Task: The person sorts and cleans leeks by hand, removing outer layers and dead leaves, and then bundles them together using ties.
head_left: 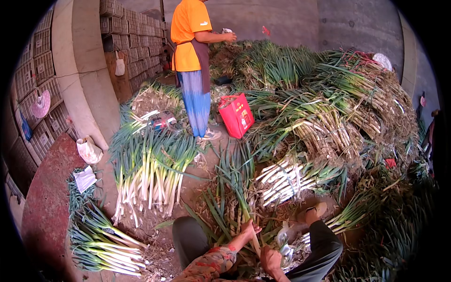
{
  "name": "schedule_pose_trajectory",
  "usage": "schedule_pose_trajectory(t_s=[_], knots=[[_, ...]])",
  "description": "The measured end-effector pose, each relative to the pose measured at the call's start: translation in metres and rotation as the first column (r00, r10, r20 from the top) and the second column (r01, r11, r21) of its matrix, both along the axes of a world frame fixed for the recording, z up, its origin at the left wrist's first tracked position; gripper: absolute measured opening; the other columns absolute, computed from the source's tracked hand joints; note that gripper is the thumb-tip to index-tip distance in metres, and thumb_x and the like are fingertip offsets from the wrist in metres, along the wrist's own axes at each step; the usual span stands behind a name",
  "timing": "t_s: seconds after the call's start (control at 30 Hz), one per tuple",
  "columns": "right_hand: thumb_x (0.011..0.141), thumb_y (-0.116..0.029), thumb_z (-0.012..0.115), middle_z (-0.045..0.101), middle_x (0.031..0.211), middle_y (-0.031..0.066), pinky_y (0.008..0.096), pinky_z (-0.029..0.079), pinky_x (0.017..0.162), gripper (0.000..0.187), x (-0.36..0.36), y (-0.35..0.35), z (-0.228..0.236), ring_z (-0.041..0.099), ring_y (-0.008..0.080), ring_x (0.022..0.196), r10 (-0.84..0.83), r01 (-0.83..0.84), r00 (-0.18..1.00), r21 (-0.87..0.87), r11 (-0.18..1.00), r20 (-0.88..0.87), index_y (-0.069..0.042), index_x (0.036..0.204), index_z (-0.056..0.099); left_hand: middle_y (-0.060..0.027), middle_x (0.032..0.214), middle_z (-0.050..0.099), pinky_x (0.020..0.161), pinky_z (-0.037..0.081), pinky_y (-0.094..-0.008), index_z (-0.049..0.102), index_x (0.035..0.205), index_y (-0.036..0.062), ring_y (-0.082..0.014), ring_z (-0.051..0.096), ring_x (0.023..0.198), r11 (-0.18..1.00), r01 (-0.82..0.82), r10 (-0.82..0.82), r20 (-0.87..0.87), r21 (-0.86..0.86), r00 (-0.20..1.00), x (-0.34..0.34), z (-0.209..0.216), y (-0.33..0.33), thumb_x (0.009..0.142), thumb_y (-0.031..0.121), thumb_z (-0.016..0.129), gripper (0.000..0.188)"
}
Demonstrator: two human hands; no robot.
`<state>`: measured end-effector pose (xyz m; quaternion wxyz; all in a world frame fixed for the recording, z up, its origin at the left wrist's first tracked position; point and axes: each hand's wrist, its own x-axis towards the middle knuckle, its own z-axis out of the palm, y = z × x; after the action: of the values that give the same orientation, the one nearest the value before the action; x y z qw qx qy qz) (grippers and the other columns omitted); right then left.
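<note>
A long green onion slants between my knees, its green leaves pointing away and its pale stalk toward me. My left hand is wrapped round the stalk at mid-length. My right hand is closed beside the stalk's lower end; what its fingers hold is hidden. Untrimmed green onions with dry leaves lie just beyond my hands. Ahead to the right is a bundle of clean white-stalked green onions. A spread pile of peeled green onions lies ahead to the left.
A person in an orange shirt stands ahead, beside a red bag. Root-on green onion bundles are heaped at right. Another bunch lies at lower left. Stacked crates line the back left, behind a pillar.
</note>
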<state>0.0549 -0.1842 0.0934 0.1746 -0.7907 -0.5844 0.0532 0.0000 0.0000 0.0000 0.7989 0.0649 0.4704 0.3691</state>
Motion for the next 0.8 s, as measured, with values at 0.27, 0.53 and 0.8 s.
schedule_pose_trajectory(t_s=[0.27, 0.53, 0.8], knots=[[0.081, -0.042, 0.055, 0.060, 0.060, 0.0159, 0.0430, 0.047, 0.055, 0.035, -0.014, -0.003, 0.042, 0.060, 0.0341, 0.057, 0.002, -0.005, 0.974, -0.013, 1.000, -0.225, -0.007, 0.075, 0.055, -0.0084, 0.061, 0.046, 0.057, 0.056, -0.0435, 0.040, 0.082, 0.0040, -0.0212, 0.052, 0.051, 0.978, -0.049, 0.073, -0.111, 0.203, 0.991, -0.010, 0.057, 0.002, 0.091, 0.029, 0.046, 0.027], [0.087, -0.029, 0.047, 0.059, 0.066, 0.0197, 0.0488, 0.044, 0.058, 0.026, -0.019, 0.009, 0.042, 0.058, 0.0390, 0.061, 0.006, 0.031, 0.956, 0.120, 0.992, -0.294, -0.004, 0.078, 0.051, -0.0096, 0.065, 0.050, 0.062, 0.056, -0.0429, 0.044, 0.078, 0.0017, -0.0223, 0.056, 0.058, 0.911, 0.002, -0.029, 0.059, 0.413, 0.998, -0.005, 0.088, 0.016, 0.092, 0.032, 0.043, 0.034], [0.088, -0.026, 0.043, 0.058, 0.066, 0.0221, 0.0503, 0.044, 0.057, 0.024, -0.016, 0.010, 0.019, 0.057, 0.0406, 0.059, -0.027, 0.033, 0.966, 0.017, 0.999, -0.259, -0.003, 0.081, 0.048, -0.0120, 0.069, 0.051, 0.069, 0.056, -0.0462, 0.043, 0.084, 0.0014, -0.0256, 0.058, 0.063, 0.956, 0.039, -0.055, 0.046, 0.291, 0.997, -0.008, 0.055, 0.012, 0.094, 0.029, 0.038, 0.030]])
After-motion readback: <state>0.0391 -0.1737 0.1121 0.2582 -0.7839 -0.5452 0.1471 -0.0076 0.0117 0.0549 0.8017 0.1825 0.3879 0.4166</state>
